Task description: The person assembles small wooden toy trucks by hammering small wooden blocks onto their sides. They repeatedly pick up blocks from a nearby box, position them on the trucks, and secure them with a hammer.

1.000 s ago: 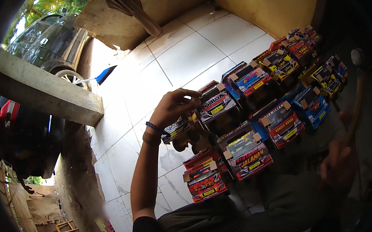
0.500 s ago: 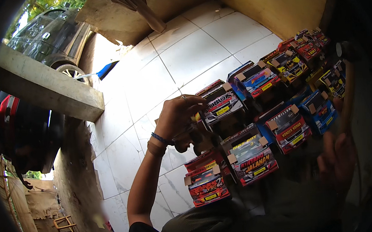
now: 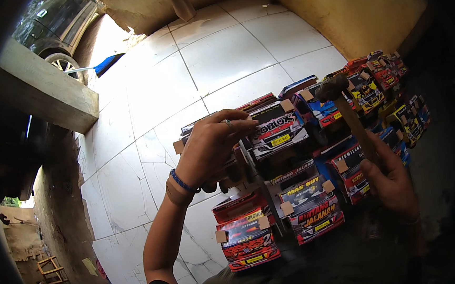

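Several toy trucks with printed card fronts stand in two rows before me. My left hand (image 3: 212, 145) has its fingers drawn together at the left edge of the windscreen on a black-and-white toy truck (image 3: 278, 130). Whatever lies between the fingertips is too small or hidden to make out. That truck shows a small brown tab (image 3: 286, 105) at its right windscreen corner. Another truck is partly covered by my left hand. My right hand (image 3: 391, 183) is closed round the wooden handle of a hammer (image 3: 361, 135). The hammer's dark head is raised over a blue truck (image 3: 317, 106).
Nearer me stand a red-orange truck (image 3: 249, 240) and a grey-black one (image 3: 311, 210). Beyond the trucks lie white floor tiles (image 3: 232, 52) and a yellowish wall (image 3: 346, 23). A concrete ledge (image 3: 49, 86), a blue broom (image 3: 108, 63) and a parked car (image 3: 53, 22) are at the left.
The hammer has swung leftward from the far right and now hangs over the trucks, my right hand moving up with it. My left hand stays at the black-and-white truck. The view has shifted slightly.
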A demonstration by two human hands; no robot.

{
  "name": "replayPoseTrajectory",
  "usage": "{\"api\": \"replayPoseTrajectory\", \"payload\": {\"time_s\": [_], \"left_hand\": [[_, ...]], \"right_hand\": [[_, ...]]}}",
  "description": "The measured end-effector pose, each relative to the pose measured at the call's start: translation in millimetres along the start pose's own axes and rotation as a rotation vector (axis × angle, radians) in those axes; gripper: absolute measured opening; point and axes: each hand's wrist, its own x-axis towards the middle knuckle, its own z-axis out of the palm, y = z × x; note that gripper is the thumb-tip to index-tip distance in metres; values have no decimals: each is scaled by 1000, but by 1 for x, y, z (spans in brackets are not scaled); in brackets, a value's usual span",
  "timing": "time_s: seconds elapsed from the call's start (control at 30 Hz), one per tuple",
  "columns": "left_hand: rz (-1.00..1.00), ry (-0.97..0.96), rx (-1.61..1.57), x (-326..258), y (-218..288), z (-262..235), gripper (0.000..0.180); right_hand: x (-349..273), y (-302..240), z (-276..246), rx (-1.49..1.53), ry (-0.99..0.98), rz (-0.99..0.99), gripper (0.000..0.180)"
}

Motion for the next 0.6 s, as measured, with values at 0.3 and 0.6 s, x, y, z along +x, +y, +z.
{"api": "replayPoseTrajectory", "payload": {"time_s": [0.3, 0.6], "left_hand": [[23, -15, 64, -3, -7, 0, 56], [2, -13, 13, -6, -5, -1, 56]], "right_hand": [[18, -5, 13, -131, -24, 9, 56], [33, 1, 30, -326, -71, -231, 53]]}}
